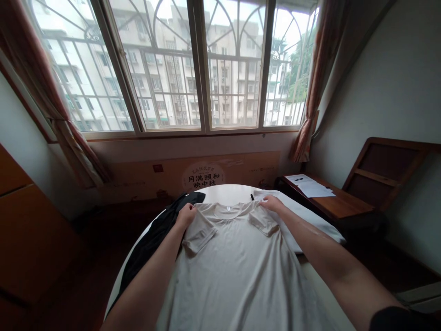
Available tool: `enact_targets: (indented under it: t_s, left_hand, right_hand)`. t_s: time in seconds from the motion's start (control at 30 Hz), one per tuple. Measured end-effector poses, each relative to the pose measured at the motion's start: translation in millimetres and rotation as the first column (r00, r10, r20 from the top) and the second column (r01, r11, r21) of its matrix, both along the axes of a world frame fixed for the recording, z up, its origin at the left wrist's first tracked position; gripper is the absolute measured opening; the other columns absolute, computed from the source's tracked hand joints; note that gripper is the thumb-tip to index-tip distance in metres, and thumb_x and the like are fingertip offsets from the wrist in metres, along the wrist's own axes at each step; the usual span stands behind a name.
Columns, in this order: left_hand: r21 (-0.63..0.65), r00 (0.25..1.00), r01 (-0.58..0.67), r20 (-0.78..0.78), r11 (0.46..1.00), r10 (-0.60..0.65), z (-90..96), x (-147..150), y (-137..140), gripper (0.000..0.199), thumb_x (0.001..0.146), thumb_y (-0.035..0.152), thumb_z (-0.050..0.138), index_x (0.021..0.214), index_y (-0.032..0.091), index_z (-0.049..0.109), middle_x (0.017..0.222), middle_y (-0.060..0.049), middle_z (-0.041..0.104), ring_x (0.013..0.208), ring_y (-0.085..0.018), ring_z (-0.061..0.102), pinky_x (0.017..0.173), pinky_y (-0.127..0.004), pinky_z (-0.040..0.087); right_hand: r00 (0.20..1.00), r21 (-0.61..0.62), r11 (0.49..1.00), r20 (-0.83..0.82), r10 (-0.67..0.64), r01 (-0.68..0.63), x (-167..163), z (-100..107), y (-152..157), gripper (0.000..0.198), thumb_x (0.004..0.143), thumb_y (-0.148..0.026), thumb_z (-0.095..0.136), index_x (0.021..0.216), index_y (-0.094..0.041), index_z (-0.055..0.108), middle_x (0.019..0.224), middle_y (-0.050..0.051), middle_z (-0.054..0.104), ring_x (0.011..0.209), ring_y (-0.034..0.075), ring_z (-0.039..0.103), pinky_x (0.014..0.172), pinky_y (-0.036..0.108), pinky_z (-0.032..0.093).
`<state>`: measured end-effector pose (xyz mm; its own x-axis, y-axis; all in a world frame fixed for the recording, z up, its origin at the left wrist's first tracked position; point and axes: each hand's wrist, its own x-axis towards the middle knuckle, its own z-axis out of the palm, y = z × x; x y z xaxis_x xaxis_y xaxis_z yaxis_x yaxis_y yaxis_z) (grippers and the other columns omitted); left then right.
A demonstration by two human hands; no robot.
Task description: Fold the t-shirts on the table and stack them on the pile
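Observation:
A light beige short-sleeved T-shirt (237, 257) is spread over the round white table (223, 189), its neckline toward the window and its lower part running out of view toward me. My left hand (186, 215) is closed on the T-shirt's left shoulder. At the opposite shoulder, my right hand (272, 203) pinches the fabric. Both sleeves lie folded inward over the front, and soft creases run down the body. Beside my left arm is a black garment (148, 248). A folded white cloth (303, 216) lies under and beyond my right forearm.
A small black object (252, 197) rests near my right hand. To the right stands a wooden chair (351, 204) with white papers (310, 186) on its seat. Behind the table, a printed cardboard panel (165, 177) leans below the barred window, with curtains (306, 124) at the sides.

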<state>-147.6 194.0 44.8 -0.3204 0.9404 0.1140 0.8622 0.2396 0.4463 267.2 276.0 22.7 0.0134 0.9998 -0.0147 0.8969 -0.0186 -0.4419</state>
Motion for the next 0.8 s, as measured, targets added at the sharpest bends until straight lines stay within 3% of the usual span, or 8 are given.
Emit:
enact_targets:
  t_s: [0.1, 0.27, 0.5, 0.6, 0.67, 0.73, 0.8]
  left_hand:
    - [0.086, 1.000, 0.028, 0.001, 0.996, -0.028, 5.6, -6.2, 1.8, 0.018, 0.097, 0.031, 0.046, 0.093, 0.019, 0.060, 0.096, -0.006, 0.073, 0.093, -0.020, 0.069, 0.077, -0.025, 0.048]
    - [0.149, 0.999, 0.030, -0.040, 0.988, -0.025, 27.0, -27.6, 8.9, 0.018, 0.097, 0.031, 0.045, 0.103, 0.020, 0.058, 0.100, -0.007, 0.073, 0.094, -0.021, 0.069, 0.080, -0.026, 0.048]
    - [0.062, 0.984, -0.073, -0.156, 0.995, 0.082, 55.5, -67.8, 30.3, 0.025, 0.099, 0.032, 0.043, 0.111, 0.020, 0.060, 0.105, -0.015, 0.074, 0.098, -0.029, 0.070, 0.080, -0.033, 0.050]
    - [0.023, 0.971, -0.100, -0.217, 0.995, 0.103, 48.9, -70.0, 35.7, 0.030, 0.097, 0.033, 0.045, 0.117, 0.016, 0.060, 0.112, -0.020, 0.072, 0.103, -0.033, 0.069, 0.084, -0.039, 0.052]
    - [0.043, 0.958, -0.084, -0.271, 0.996, 0.093, 39.1, -61.4, 35.8, 0.038, 0.095, 0.031, 0.049, 0.128, 0.012, 0.056, 0.128, -0.025, 0.064, 0.119, -0.038, 0.061, 0.095, -0.046, 0.050]
    - [0.085, 0.942, -0.005, -0.334, 0.996, 0.033, 27.1, -44.8, 33.7, 0.049, 0.094, 0.026, 0.050, 0.140, 0.011, 0.049, 0.149, -0.027, 0.048, 0.140, -0.040, 0.044, 0.110, -0.053, 0.039]
    - [0.097, 0.918, 0.134, -0.387, 0.986, -0.086, 13.3, -22.1, 30.4, 0.052, 0.095, 0.023, 0.049, 0.145, 0.013, 0.047, 0.160, -0.022, 0.036, 0.151, -0.035, 0.028, 0.122, -0.051, 0.024]
  right_hand:
    - [1.000, -0.015, 1.000, 0.017, 0.001, -0.001, -14.7, -3.6, -0.5, 0.021, 0.082, -0.035, 0.070, 0.089, -0.015, 0.074, 0.098, 0.012, 0.073, 0.094, 0.023, 0.067, 0.082, 0.029, 0.048]
    - [1.000, 0.068, 0.997, -0.020, 0.020, -0.019, -36.7, 2.4, 6.6, 0.023, 0.086, -0.034, 0.062, 0.100, -0.018, 0.072, 0.107, 0.007, 0.072, 0.097, 0.019, 0.064, 0.077, 0.023, 0.043]
    - [1.000, 0.102, 0.995, -0.027, -0.001, 0.004, -66.7, 14.3, 29.1, 0.031, 0.091, -0.037, 0.057, 0.111, -0.017, 0.070, 0.110, 0.009, 0.071, 0.100, 0.020, 0.066, 0.079, 0.025, 0.046]
    - [1.000, 0.129, 0.992, 0.015, -0.005, 0.003, -80.5, 16.0, 31.1, 0.035, 0.094, -0.034, 0.055, 0.124, -0.019, 0.066, 0.121, 0.012, 0.068, 0.108, 0.024, 0.065, 0.086, 0.029, 0.048]
    - [0.999, 0.171, 0.985, 0.048, 0.020, -0.028, -89.8, 16.5, 28.5, 0.043, 0.096, -0.030, 0.052, 0.137, -0.018, 0.059, 0.132, 0.015, 0.062, 0.117, 0.026, 0.062, 0.095, 0.033, 0.047]
    - [0.994, 0.217, 0.972, 0.077, 0.078, -0.093, -98.9, 15.5, 21.5, 0.048, 0.097, -0.026, 0.049, 0.144, -0.017, 0.052, 0.140, 0.017, 0.056, 0.126, 0.027, 0.056, 0.103, 0.036, 0.045]
    - [0.980, 0.247, 0.950, 0.101, 0.170, -0.191, -106.6, 11.5, 8.8, 0.049, 0.098, -0.023, 0.045, 0.147, -0.016, 0.050, 0.144, 0.016, 0.053, 0.131, 0.025, 0.052, 0.110, 0.034, 0.041]
